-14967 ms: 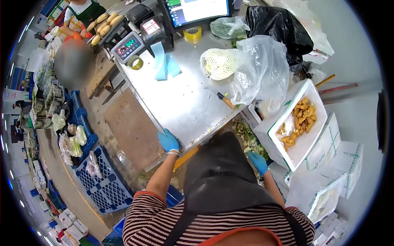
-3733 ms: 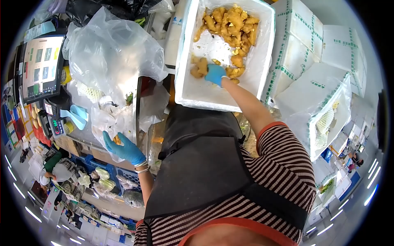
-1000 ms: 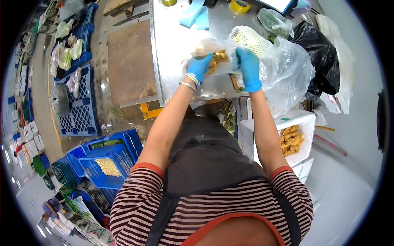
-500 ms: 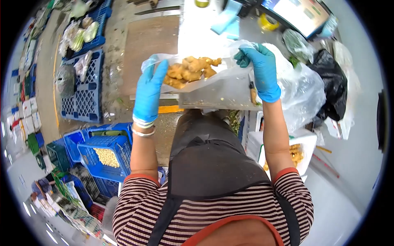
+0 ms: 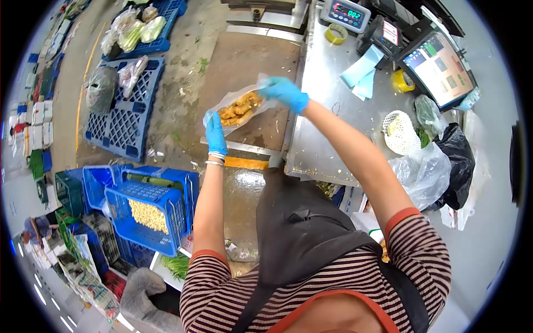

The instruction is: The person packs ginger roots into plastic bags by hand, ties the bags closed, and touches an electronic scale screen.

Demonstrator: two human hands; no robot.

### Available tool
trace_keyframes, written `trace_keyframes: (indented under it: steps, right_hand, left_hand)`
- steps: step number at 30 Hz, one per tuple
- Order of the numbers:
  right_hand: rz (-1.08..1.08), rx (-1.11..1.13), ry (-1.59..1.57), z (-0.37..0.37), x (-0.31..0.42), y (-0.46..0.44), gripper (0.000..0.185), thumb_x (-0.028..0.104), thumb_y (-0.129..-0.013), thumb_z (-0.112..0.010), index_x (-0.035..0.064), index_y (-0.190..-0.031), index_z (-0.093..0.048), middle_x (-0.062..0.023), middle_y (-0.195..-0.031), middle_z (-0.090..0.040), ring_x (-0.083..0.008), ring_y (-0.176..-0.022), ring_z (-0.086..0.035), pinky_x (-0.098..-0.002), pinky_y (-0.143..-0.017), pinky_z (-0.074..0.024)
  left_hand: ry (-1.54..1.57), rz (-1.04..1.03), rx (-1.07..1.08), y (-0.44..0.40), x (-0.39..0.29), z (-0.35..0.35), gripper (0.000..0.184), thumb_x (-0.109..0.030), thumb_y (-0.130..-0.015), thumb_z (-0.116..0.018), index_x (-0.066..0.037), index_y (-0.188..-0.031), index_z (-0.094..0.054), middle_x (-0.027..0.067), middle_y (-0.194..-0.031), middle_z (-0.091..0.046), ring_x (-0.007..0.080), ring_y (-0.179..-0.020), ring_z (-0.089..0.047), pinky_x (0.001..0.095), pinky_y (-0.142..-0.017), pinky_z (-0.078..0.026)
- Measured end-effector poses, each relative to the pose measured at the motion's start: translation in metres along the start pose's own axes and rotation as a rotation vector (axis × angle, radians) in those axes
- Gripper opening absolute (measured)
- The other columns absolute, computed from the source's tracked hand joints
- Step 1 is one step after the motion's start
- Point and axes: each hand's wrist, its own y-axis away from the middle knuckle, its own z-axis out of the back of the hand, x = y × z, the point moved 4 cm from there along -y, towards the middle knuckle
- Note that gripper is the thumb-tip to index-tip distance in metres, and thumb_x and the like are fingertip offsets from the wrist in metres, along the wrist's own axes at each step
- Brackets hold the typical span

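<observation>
Ginger roots lie inside a clear plastic bag, held up over a brown platform. My left hand, in a blue glove, grips the bag's near-left end. The other end is pinched by my right hand, also gloved in blue, with that arm stretched across the steel table's corner. Both hands are closed on the plastic; some fingertips are hidden by it. Beneath the bag is the brown platform, which looks like a floor scale plate.
On the steel table are a weight display, yellow tape, blue paper strips, a monitor and a white foam net. Blue crates stand at left, one with pale pieces; blue pallets lie beyond.
Both hands and the bag of ginger have moved left, from over the steel table to over the brown platform. The hands are closer together, and my body has turned.
</observation>
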Motion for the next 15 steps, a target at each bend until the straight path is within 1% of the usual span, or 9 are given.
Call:
trace_keyframes:
  steps: [2,4,6,7,8,9,11,12,15]
  right_hand:
    - [-0.007,-0.056,0.123,-0.006,-0.050,-0.024,0.013,0.014,-0.074,-0.066,0.0015,-0.077,-0.067,-0.0064,-0.071,-0.063,-0.0148,-0.065,-0.057,-0.0317,-0.058,-0.0480]
    - [-0.019,-0.050,0.084,-0.010,-0.088,-0.030,0.019,0.021,-0.080,-0.071,0.0034,-0.087,-0.068,-0.0044,-0.079,-0.064,-0.0132,-0.073,-0.057,-0.0301,-0.067,-0.0499]
    - [-0.094,-0.048,0.155,-0.009,-0.101,-0.014,0.030,0.027,-0.080,-0.074,0.0016,-0.094,-0.067,-0.0063,-0.085,-0.066,-0.0152,-0.077,-0.059,-0.0313,-0.073,-0.0505]
    - [-0.060,-0.100,0.258,-0.007,-0.096,0.002,0.041,0.031,-0.079,-0.074,-0.0002,-0.104,-0.065,-0.0105,-0.092,-0.067,-0.0178,-0.084,-0.060,-0.0335,-0.079,-0.0501]
    - [0.034,-0.078,0.253,-0.004,-0.104,0.012,0.048,0.036,-0.078,-0.070,-0.0029,-0.106,-0.063,-0.0220,-0.102,-0.067,-0.0289,-0.087,-0.063,-0.0387,-0.080,-0.0508]
    - [0.025,-0.140,0.323,0.006,-0.080,0.047,0.055,0.038,-0.080,-0.069,-0.0037,-0.115,-0.060,-0.0234,-0.107,-0.065,-0.0328,-0.091,-0.063,-0.0392,-0.084,-0.0503]
    - [0.099,-0.324,0.455,0.034,-0.073,0.109,0.060,0.037,-0.083,-0.064,0.0005,-0.129,-0.054,-0.0226,-0.107,-0.063,-0.0353,-0.099,-0.061,-0.0417,-0.089,-0.0483]
    - [-0.025,-0.328,0.471,0.053,-0.071,0.140,0.057,0.033,-0.085,-0.061,0.0039,-0.133,-0.052,-0.0214,-0.109,-0.063,-0.0338,-0.104,-0.060,-0.0411,-0.092,-0.0474]
    - [-0.041,-0.647,0.439,0.107,-0.109,0.248,0.047,0.025,-0.089,-0.058,0.0094,-0.133,-0.055,-0.0169,-0.114,-0.062,-0.0303,-0.104,-0.062,-0.0399,-0.092,-0.0483]
  left_hand:
    - [0.052,0.111,0.024,-0.020,0.047,-0.014,0.058,-0.035,-0.100,-0.053,0.000,-0.144,-0.038,0.0118,-0.142,-0.044,0.0231,-0.128,-0.044,0.0331,-0.108,-0.035]
    - [-0.288,-0.057,0.206,-0.025,0.076,-0.011,0.061,-0.037,-0.099,-0.053,-0.002,-0.146,-0.035,0.0134,-0.147,-0.038,0.0263,-0.132,-0.040,0.0365,-0.111,-0.033]
    - [0.023,0.228,0.206,-0.013,0.079,-0.018,0.060,-0.041,-0.099,-0.051,-0.009,-0.147,-0.035,0.0143,-0.151,-0.034,0.0289,-0.135,-0.038,0.0438,-0.110,-0.033]
    - [0.477,0.625,0.098,0.001,0.074,-0.023,0.057,-0.043,-0.099,-0.049,-0.015,-0.146,-0.036,0.0144,-0.151,-0.033,0.0299,-0.136,-0.037,0.0495,-0.109,-0.034]
    - [0.545,0.656,0.131,0.006,0.079,-0.020,0.060,-0.043,-0.098,-0.051,-0.013,-0.147,-0.033,0.0145,-0.153,-0.030,0.0321,-0.138,-0.035,0.0490,-0.109,-0.034]
    - [0.613,0.679,0.156,0.007,0.085,-0.012,0.063,-0.043,-0.098,-0.052,-0.012,-0.148,-0.031,0.0145,-0.155,-0.027,0.0343,-0.139,-0.032,0.0485,-0.109,-0.035]
    - [0.672,0.778,0.126,0.011,0.097,0.004,0.061,-0.041,-0.097,-0.054,-0.010,-0.146,-0.035,0.0145,-0.153,-0.031,0.0330,-0.138,-0.035,0.0483,-0.109,-0.036]
    - [0.648,0.803,0.111,0.020,0.084,0.008,0.059,-0.040,-0.097,-0.056,-0.009,-0.144,-0.039,0.0140,-0.149,-0.038,0.0321,-0.135,-0.040,0.0468,-0.108,-0.037]
    - [0.506,0.767,0.105,0.046,0.048,0.007,0.053,-0.038,-0.096,-0.058,-0.009,-0.138,-0.048,0.0107,-0.135,-0.054,0.0273,-0.125,-0.051,0.0410,-0.105,-0.041]
